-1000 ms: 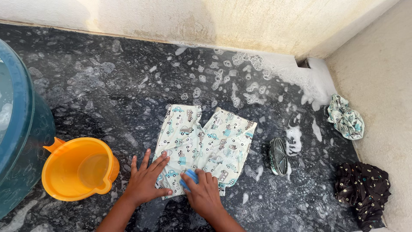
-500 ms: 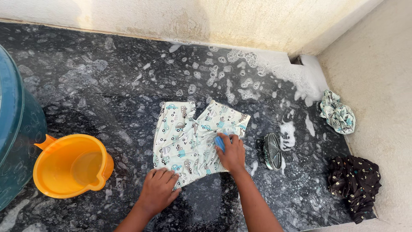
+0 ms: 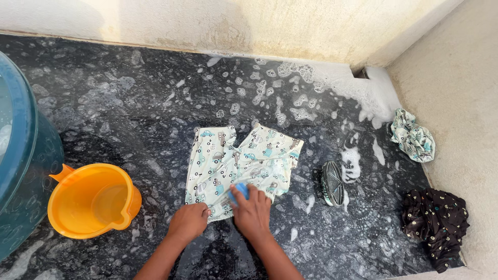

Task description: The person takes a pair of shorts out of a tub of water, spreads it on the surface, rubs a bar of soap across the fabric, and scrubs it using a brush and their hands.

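Printed garment (image 3: 241,166) spread flat on wet, soapy floor (image 3: 129,103); left hand (image 3: 188,222) pinning its hem, right hand (image 3: 252,210) closed around blue soap bar (image 3: 239,192); likely slipping on suds.

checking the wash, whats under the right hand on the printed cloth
A small blue bar shows under the right hand, pressed on the printed cloth. Most of the bar is covered by the fingers, so its full shape cannot be seen.
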